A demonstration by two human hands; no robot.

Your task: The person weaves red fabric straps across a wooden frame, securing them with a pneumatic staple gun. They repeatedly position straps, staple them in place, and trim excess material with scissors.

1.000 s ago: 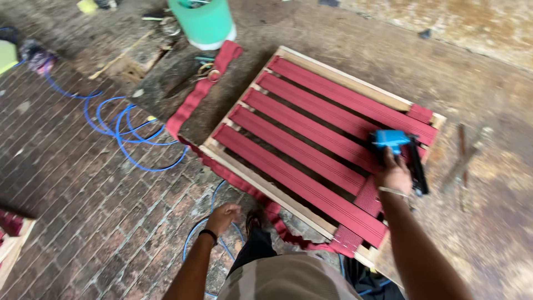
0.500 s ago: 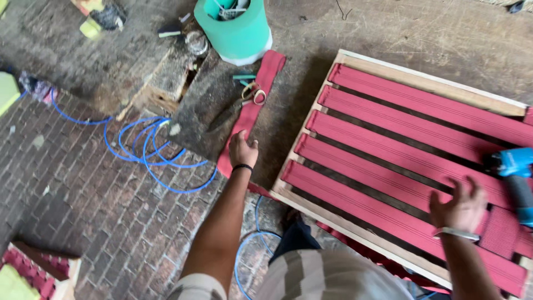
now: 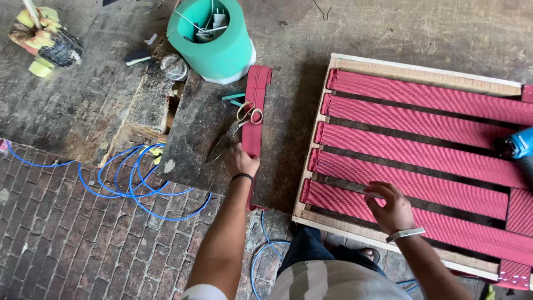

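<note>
- The left hand reaches forward, curled over the near end of a loose red webbing strip; the fingers lie on the strip, though whether they pinch it or only press it cannot be told.
- A pair of scissors lies just beside that hand, its pale handles resting on the strip and its blades pointing back toward the wrist.
- The right hand hovers open, fingers spread and slightly bent, over the nearest red band of the wooden frame; it grips nothing.
- The frame lies flat on the floor at the right, strung with parallel bands of red webbing across its width, and one band crosses them at the far right edge.
- A blue power tool rests on the webbing at the right edge of the view, well apart from both hands.
- The strip and scissors lie on a dark, stained slab, beside a broken gap in the floor.
- A green bucket with odds and ends inside stands beyond the strip's far end.
- A blue hose coils on the brick paving at the left; beyond that the ground is rough, scuffed concrete.
</note>
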